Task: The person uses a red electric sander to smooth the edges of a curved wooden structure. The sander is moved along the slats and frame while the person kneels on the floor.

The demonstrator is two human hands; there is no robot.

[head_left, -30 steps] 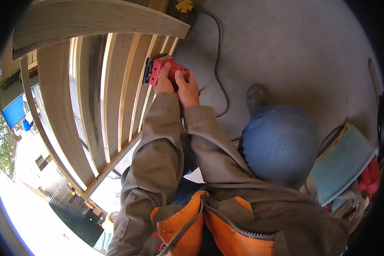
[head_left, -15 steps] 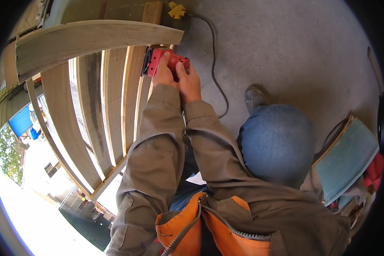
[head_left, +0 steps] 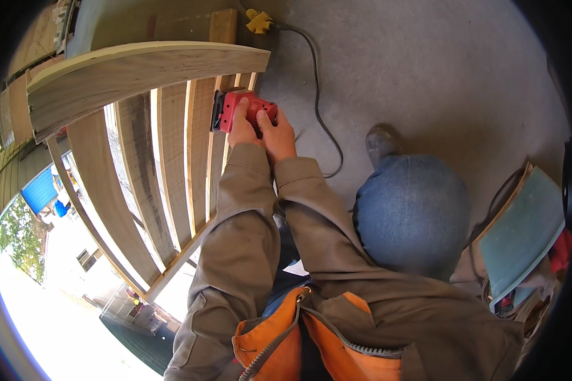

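Both my hands grip a red electric sander [head_left: 254, 105] whose dark pad is set against the edge of a wooden slat near the right side of a slatted wooden frame [head_left: 149, 73]. My left hand [head_left: 243, 129] wraps the near left part of the tool, thumb on top. Beside it, my right hand [head_left: 280, 138] closes round the right end of the body, with some fingers hidden below. Several pale and dark-streaked slats [head_left: 143, 171] run toward me from the wide curved board at the far end.
A dark cord [head_left: 318, 95] curves over the concrete floor [head_left: 426, 70] from a yellow plug connector [head_left: 258, 21]. My bent knee [head_left: 410, 216] and boot [head_left: 381, 145] are at right. Further right leans a blue-green panel [head_left: 521, 235] beside piled items. Bright outdoors shows at left.
The sander and both hands have come slightly toward me along the slat. The frame also sits a little lower in the picture. My grip stays the same.
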